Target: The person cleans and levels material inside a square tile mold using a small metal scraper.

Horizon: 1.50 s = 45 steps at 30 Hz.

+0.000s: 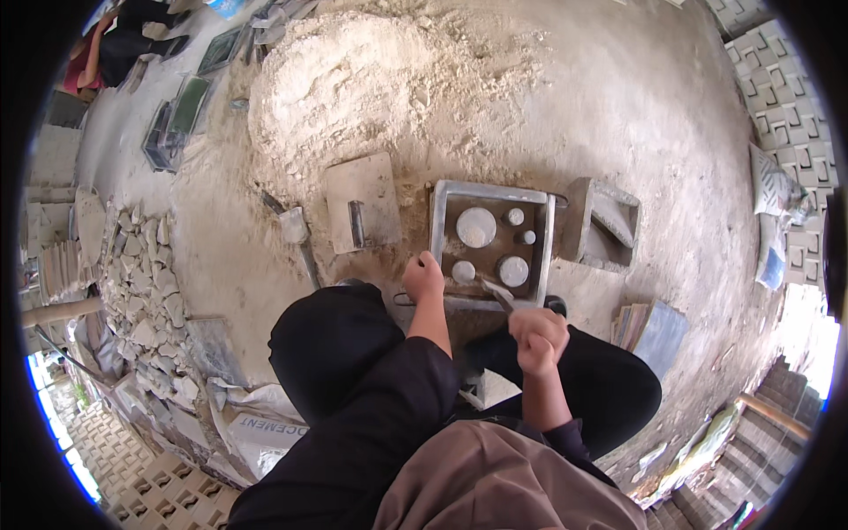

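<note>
Before my knees lies a square metal mould frame [491,191], with several round grey discs of different sizes inside it, the largest disc [478,227] at the far left. My right hand [539,339] is closed around a small trowel [500,295]. Its blade reaches over the near edge of the frame, between the two nearer discs. Close to the frame's near left corner, my left hand [424,276] is curled into a fist; what it holds, if anything, is hidden. Grey material covers the bottom around the discs.
A flat board with a handle [364,203] lies left of the frame, beside a dusty brush-like tool [293,226]. To the right sits an open box [605,221]. Powder is heaped [353,84] beyond; broken pieces [141,291] pile up at left. A person [124,49] is at far left.
</note>
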Motion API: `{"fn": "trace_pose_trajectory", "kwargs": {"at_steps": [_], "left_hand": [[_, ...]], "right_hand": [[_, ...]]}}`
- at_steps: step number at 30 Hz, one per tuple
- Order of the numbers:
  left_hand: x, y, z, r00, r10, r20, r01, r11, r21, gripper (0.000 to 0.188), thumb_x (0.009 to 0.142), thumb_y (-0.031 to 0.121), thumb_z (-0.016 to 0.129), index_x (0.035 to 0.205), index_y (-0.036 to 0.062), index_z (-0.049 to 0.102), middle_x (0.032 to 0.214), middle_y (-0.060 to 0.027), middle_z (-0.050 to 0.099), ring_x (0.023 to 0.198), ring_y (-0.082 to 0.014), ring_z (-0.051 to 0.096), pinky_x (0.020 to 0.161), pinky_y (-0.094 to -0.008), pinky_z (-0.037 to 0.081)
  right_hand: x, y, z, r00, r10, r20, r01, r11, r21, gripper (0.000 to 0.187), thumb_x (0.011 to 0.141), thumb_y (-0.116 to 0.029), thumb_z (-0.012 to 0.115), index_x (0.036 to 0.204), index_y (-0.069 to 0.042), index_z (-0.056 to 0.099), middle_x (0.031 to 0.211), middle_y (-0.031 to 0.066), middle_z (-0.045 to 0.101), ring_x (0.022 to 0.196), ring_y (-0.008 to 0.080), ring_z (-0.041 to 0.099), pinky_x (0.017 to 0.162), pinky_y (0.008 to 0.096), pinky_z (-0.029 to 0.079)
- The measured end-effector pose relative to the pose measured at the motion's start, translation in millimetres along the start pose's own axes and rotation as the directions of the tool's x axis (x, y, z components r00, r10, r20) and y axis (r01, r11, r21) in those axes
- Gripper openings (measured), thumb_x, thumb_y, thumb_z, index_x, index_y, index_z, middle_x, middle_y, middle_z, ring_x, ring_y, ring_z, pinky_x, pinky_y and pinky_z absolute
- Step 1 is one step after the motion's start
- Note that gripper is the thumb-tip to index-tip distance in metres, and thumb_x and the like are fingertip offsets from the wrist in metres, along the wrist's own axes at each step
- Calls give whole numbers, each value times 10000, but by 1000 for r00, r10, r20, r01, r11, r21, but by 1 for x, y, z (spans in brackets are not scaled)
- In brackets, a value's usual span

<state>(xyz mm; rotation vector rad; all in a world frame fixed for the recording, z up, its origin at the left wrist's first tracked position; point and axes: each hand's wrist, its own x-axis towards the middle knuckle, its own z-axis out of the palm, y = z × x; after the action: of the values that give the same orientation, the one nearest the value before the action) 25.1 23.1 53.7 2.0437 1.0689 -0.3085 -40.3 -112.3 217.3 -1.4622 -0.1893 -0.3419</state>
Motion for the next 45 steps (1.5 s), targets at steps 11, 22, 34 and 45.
{"fn": "trace_pose_trajectory", "kwargs": {"at_steps": [11,22,34,45], "left_hand": [[4,-7,3,997,0,75,-2,999,34,454,781,369,336,863,24,620,910,-222,604,882,-409,553,782,-481,420],[47,-43,24,924,178,337,-194,981,14,558,831,436,271,1022,12,577,1075,-248,548,1053,-391,479,890,-451,355],[81,-41,3,880,79,468,158,881,-446,652,849,486,305,1079,-84,522,1085,-227,551,996,-321,514,850,-376,375],[-83,20,-101,771,-53,635,311,901,-303,717,862,559,248,1328,20,329,1325,-148,385,1216,-238,344,995,-346,241]], "right_hand": [[-8,12,24,996,17,84,-20,999,30,284,677,-161,417,441,-33,323,402,68,370,354,191,379,380,299,340],[-14,9,49,999,24,29,-26,998,59,278,657,-147,406,429,-15,319,405,76,367,369,178,377,397,279,331],[6,11,83,956,172,236,-218,958,184,251,657,-95,395,427,-16,333,418,51,345,387,144,334,390,271,271],[-7,10,30,936,251,247,-287,950,123,303,693,-120,415,416,-25,337,417,48,346,410,152,358,417,282,293]]}}
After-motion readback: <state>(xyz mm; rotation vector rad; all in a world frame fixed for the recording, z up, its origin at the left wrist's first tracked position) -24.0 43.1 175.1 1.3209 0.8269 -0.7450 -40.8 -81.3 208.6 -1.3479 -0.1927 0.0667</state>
